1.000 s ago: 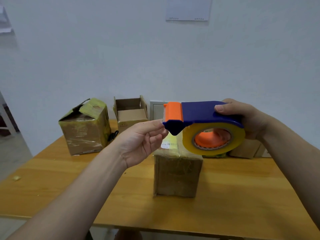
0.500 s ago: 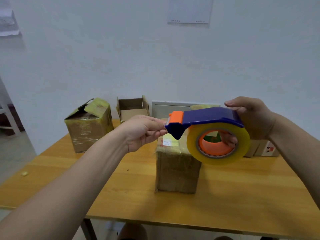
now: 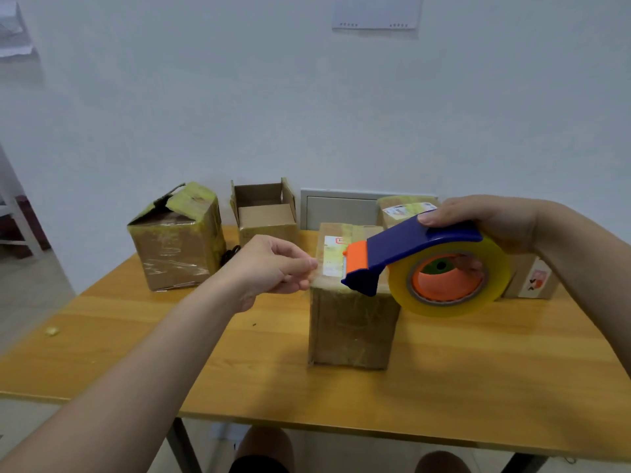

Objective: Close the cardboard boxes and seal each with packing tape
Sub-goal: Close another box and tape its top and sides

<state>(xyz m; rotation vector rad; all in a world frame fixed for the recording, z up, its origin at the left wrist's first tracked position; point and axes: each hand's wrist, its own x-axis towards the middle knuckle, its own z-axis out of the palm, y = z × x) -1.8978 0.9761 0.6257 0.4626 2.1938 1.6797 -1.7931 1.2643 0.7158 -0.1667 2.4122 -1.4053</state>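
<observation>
A closed cardboard box [image 3: 353, 326] with a white label on top stands in the middle of the wooden table [image 3: 478, 377]. My right hand [image 3: 488, 220] grips a blue and orange tape dispenser [image 3: 409, 254] with a roll of clear yellowish tape, held just above the box's top right. My left hand [image 3: 273, 264] pinches the free tape end [image 3: 321, 273], a short clear strip stretched from the orange cutter over the box's top left edge.
At the back left stands a crumpled taped box [image 3: 177, 240] with a torn top. An open small box [image 3: 264, 213] sits behind it to the right. Two more boxes, one labelled [image 3: 406, 208] and one by the right edge [image 3: 532, 278], stand at the back right. A scrap [image 3: 51, 331] lies at the left.
Both hands and the dispenser came lower, down to the middle box's top. My left hand drew away from the cutter to the left, pulling out a short strip of tape.
</observation>
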